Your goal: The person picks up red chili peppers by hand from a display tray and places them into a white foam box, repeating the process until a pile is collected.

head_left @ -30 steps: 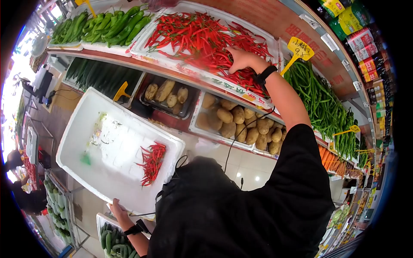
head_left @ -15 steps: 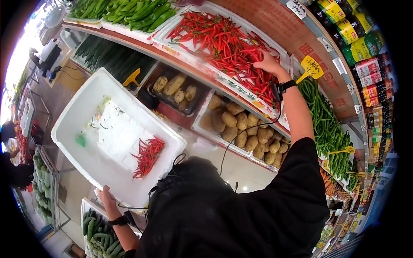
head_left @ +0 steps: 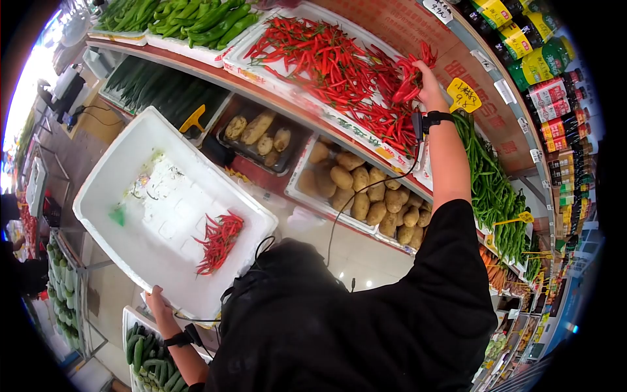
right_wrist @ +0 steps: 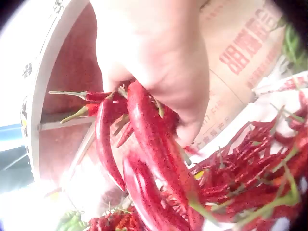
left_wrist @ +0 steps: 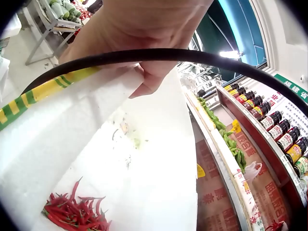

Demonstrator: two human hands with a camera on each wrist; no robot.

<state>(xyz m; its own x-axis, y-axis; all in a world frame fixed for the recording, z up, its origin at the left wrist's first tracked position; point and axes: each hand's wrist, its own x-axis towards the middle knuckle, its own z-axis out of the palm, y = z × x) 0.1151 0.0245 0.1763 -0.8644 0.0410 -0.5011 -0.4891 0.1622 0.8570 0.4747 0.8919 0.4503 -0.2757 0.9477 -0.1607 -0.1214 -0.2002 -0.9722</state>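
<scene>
My left hand (head_left: 159, 306) grips the rim of a large white foam box (head_left: 124, 238), thumb over the edge in the left wrist view. A small heap of red chili peppers (head_left: 221, 242) lies on the box floor, at the side nearer my body. Over the right end of the display tray, my right hand (head_left: 430, 91) holds a bunch of red chili peppers (right_wrist: 149, 130), fingers curled round them and several pods hanging down. Below it spreads the main pile of red chilies (head_left: 313, 59) in the white tray.
Potatoes (head_left: 366, 189) fill crates under the shelf. A yellow price tag (head_left: 465, 95) stands close to my right wrist, beside long green peppers (head_left: 486, 176). Cucumbers (head_left: 153, 359) lie in a box below my left arm. A black cable (head_left: 333, 228) hangs from my right wrist.
My right hand has moved right across the pile, gathered chili peppers and raised them in a bunch. The left hand keeps its hold on the foam box, which has shifted slightly left in view.
</scene>
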